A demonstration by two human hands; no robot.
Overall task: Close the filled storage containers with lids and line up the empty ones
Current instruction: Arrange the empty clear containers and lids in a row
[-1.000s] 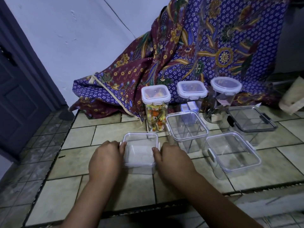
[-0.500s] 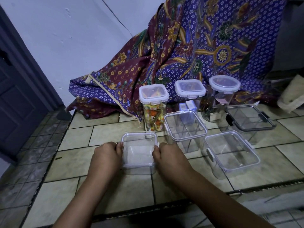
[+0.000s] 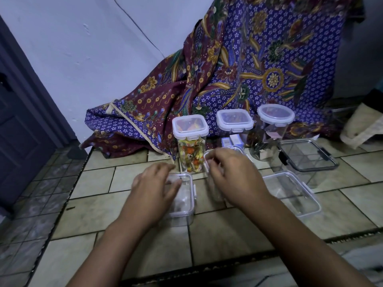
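Three lidded containers stand at the back: a tall one with colourful contents (image 3: 190, 141), a square one (image 3: 234, 121) and a round one (image 3: 274, 129). In front sit empty clear ones: a small one (image 3: 185, 200), a middle one (image 3: 215, 183) mostly hidden by my right hand, a wide one (image 3: 292, 195) and a black-clipped one (image 3: 306, 156). My left hand (image 3: 155, 187) hovers over the small empty container, fingers apart. My right hand (image 3: 234, 175) is raised over the middle empty container, fingers curled; both hands are blurred and I see nothing held.
A purple patterned cloth (image 3: 238, 75) drapes behind the containers against the white wall. A dark door (image 3: 18, 125) stands at the left. The tiled ledge (image 3: 99, 208) drops off at its front edge. A beige object (image 3: 364, 125) lies at the far right.
Both hands have let go of the small empty container and lifted forward; my right hand has moved over the middle empty container. The small container sits where it was.
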